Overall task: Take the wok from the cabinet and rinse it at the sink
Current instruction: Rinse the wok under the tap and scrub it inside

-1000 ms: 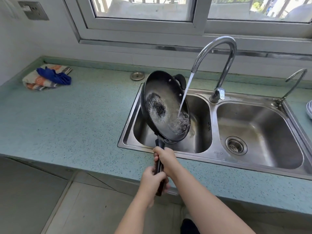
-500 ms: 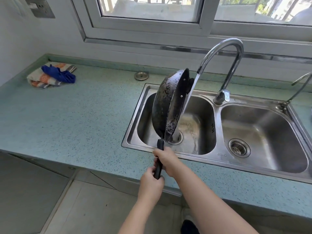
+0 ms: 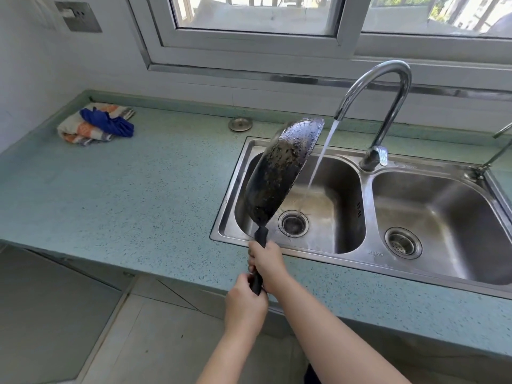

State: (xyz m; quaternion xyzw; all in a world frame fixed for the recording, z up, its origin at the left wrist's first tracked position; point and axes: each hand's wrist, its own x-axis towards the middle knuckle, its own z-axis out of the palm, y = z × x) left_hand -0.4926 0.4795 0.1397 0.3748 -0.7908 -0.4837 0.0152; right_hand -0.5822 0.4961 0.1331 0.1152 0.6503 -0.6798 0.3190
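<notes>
A single head-worn wide-angle view looks forward and steeply down from standing height. It faces the speckled teal stone desk (image 3: 138,189) and the double-bowl stainless steel sink (image 3: 368,261), with the grey-framed window (image 3: 249,42) along the top edge. The person's own forearms rise from the bottom edge, close to the lens. Straight lines bow toward the frame's edges. No second view shares the scene.

Left hand (image 3: 245,303) and right hand (image 3: 267,263) gripping tilted wok (image 3: 279,173) over sink (image 3: 346,256), faucet (image 3: 385,106) running
</notes>
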